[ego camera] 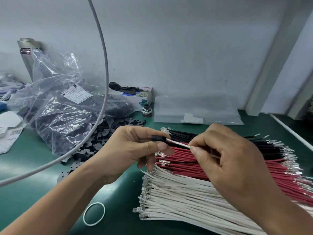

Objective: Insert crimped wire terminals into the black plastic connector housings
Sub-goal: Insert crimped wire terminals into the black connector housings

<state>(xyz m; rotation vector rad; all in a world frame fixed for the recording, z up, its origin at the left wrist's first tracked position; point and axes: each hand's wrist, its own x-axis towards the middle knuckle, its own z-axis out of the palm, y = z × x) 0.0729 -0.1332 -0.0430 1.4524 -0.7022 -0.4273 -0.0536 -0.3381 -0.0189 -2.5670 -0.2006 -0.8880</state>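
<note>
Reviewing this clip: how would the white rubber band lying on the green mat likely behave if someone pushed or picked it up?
The white rubber band is a thin loop lying flat on the green mat, so it is probably very light and floppy and would likely sag out of shape when lifted. Lying flat, it seems unlikely to roll; a push would probably slide or deform it.

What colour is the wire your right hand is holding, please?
White wire, seen in the head view.

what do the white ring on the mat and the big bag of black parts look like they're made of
White ring: probably rubber, a matte elastic band; it is thin and lies in a slightly uneven loop on the green mat.
Big bag: clear, glossy plastic film; it is see-through, crinkled, with bright glare streaks.
</note>
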